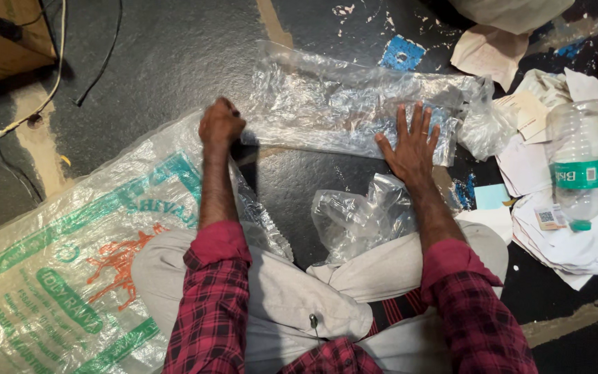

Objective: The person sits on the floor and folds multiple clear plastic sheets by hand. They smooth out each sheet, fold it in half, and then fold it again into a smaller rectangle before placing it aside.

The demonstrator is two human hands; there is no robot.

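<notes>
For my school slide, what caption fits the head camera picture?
Left hand grips and right hand flattens a clear plastic sheet on the dark floor.

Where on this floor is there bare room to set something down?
Bare dark floor lies above the left hand, between the cables and the clear plastic sheet, and between the knees below that sheet. The right side is crowded: papers, a plastic bottle.

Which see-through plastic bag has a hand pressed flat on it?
The long clear bag spread out on the dark floor: the right hand lies flat on its end. The crumpled clear bag near the knees and the big printed sack don't.
</notes>
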